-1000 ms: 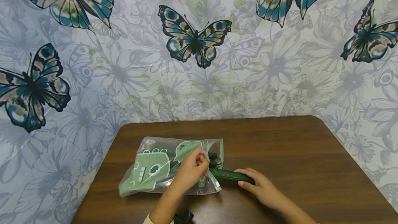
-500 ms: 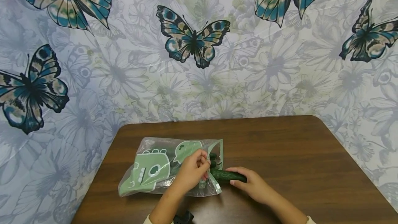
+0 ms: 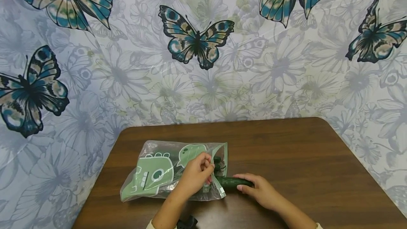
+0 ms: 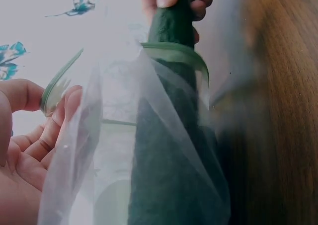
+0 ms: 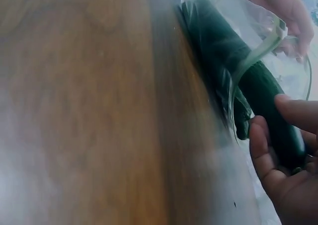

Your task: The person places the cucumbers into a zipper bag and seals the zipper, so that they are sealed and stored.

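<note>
A clear zip bag (image 3: 155, 176) printed with green cartoon shapes lies on the table, its mouth facing right. My left hand (image 3: 197, 174) pinches the upper layer at the bag's green-edged mouth, holding it lifted. Through that mouth passes a dark green cucumber (image 3: 229, 182), mostly inside the bag. My right hand (image 3: 262, 192) grips the cucumber's outer end between thumb and fingers, as the right wrist view also shows. Beside it, other dark green cucumbers (image 3: 217, 161) show inside the bag near the opening. Plastic and my left hand partly hide the contents.
The brown wooden table (image 3: 302, 158) extends to the right of the bag, with rounded far corners. Behind it hangs a cloth (image 3: 222, 91) with butterflies and flowers. A small black object (image 3: 187, 222) is at the lower edge by my left forearm.
My right hand has moved left, pushing the cucumber farther into the bag; over the last half second it has hardly shifted. My left hand stays at the bag's mouth.
</note>
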Motion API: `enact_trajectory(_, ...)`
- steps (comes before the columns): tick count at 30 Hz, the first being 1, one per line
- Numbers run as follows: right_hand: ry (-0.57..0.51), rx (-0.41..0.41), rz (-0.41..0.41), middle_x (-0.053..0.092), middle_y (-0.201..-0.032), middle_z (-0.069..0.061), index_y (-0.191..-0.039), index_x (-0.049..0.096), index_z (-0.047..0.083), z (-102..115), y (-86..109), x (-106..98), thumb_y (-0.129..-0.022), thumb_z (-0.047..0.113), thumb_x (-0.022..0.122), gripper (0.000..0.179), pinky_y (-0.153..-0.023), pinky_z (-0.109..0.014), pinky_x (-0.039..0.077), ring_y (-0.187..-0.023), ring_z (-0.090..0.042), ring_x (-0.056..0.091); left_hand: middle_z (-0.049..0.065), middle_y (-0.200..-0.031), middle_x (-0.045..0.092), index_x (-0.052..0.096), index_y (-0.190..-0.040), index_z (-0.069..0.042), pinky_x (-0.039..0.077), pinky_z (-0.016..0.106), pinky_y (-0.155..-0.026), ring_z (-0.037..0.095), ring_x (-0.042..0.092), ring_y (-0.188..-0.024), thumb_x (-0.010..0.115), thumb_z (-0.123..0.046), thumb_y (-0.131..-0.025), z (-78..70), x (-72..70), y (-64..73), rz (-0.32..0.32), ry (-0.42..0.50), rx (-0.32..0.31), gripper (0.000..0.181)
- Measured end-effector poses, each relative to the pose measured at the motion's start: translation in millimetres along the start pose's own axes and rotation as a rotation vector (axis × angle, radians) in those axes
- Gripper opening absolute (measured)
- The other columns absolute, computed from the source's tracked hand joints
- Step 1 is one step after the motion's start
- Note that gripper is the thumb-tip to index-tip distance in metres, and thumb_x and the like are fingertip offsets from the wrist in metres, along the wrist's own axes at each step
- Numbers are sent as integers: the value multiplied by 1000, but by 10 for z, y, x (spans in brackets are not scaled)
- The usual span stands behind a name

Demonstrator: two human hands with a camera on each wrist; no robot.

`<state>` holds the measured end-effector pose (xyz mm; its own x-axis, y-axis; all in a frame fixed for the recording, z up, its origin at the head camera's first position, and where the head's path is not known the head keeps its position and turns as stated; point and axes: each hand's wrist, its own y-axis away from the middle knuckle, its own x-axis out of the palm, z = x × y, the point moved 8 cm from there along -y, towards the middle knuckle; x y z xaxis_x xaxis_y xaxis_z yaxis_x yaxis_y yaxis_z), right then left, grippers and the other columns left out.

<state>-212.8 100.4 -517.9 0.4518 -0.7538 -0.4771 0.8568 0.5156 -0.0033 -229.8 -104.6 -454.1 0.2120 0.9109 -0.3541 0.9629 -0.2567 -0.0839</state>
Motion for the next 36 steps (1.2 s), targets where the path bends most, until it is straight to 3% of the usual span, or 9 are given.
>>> enact_trajectory(2, -35, 2, -10, 69, -112, -7, -137, 61, 18, 4, -15, 6, -99, 35, 62, 41, -76, -21, 56, -90, -6, 64, 7, -81, 64, 56, -105, -7, 61, 34, -52, 16, 64, -57, 57, -10, -99, 2, 4, -2, 3, 8, -2, 7)
enact_trajectory(7, -101, -15, -67, 71, -103, -11, -133, 64, 14, 39, -85, 20, -98, 31, 64, 39, -77, -21, 58, -88, -5, 65, 9, -81, 64, 57, -105, -5, 61, 34, -51, 16, 64, -57, 59, -11, -98, -5, 13, -2, 6, 20, -12, 9)
enact_trajectory(16, -110, -39, -59, 68, -116, -11, -135, 63, 12, 169, -284, 196, -99, 30, 63, 40, -77, -21, 58, -90, -9, 67, 11, -80, 64, 56, -105, -4, 61, 34, -51, 17, 64, -57, 61, -10, -98, -24, 21, 7, 7, 10, -14, 10)
enact_trajectory(19, -109, -52, -53, 68, -122, -12, -136, 63, 11, 216, -383, 275, -100, 31, 63, 41, -81, -23, 60, -93, -14, 69, 10, -80, 65, 57, -107, -1, 61, 33, -51, 16, 64, -57, 60, -11, -98, -24, 27, 7, 15, 2, -10, 14)
enact_trajectory(26, -63, -100, -75, 65, -138, -10, -136, 63, 9, 330, -576, 377, -100, 28, 62, 40, -109, -46, 52, -130, -31, 59, 13, -82, 65, 57, -107, -2, 60, 33, -51, 15, 63, -56, 57, -9, -98, -21, 47, 4, 27, 12, -3, 11)
enact_trajectory(31, -89, -117, -55, 68, -132, -11, -132, 65, 6, 327, -660, 416, -99, 16, 63, 35, -104, -30, 55, -125, -30, 62, 12, -81, 65, 57, -106, -3, 60, 33, -50, 15, 63, -56, 57, -9, -98, -26, 51, 4, 28, 14, 3, 9)
enact_trajectory(36, -109, -59, -50, 68, -133, -12, -130, 67, 6, 242, -687, 388, -97, 21, 67, 36, -104, -36, 55, -126, -30, 60, 12, -82, 66, 57, -105, -4, 61, 34, -51, 15, 64, -56, 55, -8, -98, -33, 42, 0, 29, 26, 4, 8)
